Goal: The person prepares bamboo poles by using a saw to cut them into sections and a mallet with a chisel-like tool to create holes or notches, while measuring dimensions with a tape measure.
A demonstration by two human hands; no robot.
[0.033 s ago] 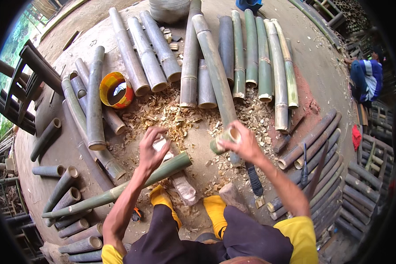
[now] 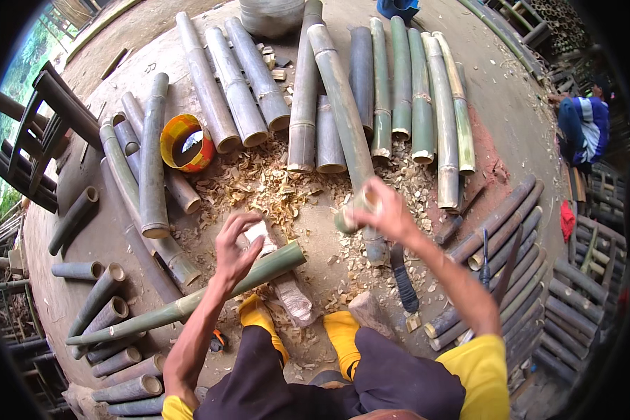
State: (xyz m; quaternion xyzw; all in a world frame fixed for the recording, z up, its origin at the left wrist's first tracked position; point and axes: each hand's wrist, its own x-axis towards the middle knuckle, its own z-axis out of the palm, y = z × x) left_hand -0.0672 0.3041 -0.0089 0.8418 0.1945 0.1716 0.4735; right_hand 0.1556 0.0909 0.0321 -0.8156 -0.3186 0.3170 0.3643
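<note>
The right hand (image 2: 392,213) has its fingers and thumb closed around 1 short bamboo piece (image 2: 357,212), blurred, its cut end facing right. The piece is in front of the near end of a long bamboo pole (image 2: 341,105); whether they touch I cannot tell. The left hand (image 2: 236,248) is half open, fingers curled and thumb apart, with nothing visible in its grip, by the far end of a pale wooden block (image 2: 292,297). A green bamboo pole (image 2: 269,269) lies across that block, slanting down to the near left. Right of centre is a dark-handled blade (image 2: 404,283). Far left, a yellow and red container (image 2: 169,141) carries a printed-looking pattern, too small to read. Far right, a person wears a blue and white garment (image 2: 592,129), its markings unclear.
</note>
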